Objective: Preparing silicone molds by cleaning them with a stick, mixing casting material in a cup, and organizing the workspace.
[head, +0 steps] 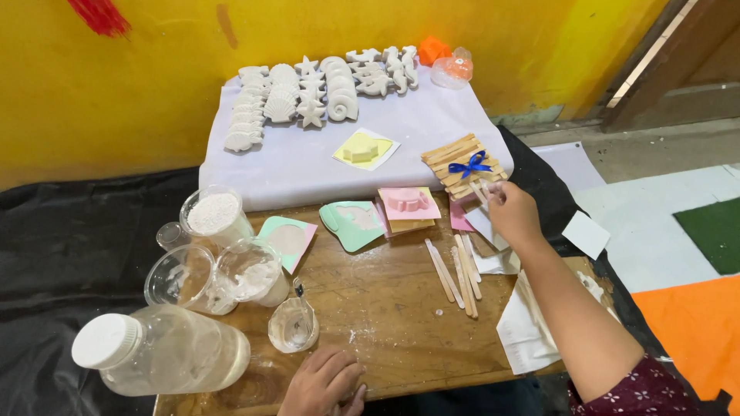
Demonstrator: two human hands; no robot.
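Right hand (510, 209) pinches a stick (479, 189) by the raft (463, 165); a knock could shift it. Left hand (324, 381) rests loosely curled, empty.

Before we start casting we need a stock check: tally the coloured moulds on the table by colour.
Yellow moulds: 1
Pink moulds: 1 in full view
Green moulds: 2
Total: 4
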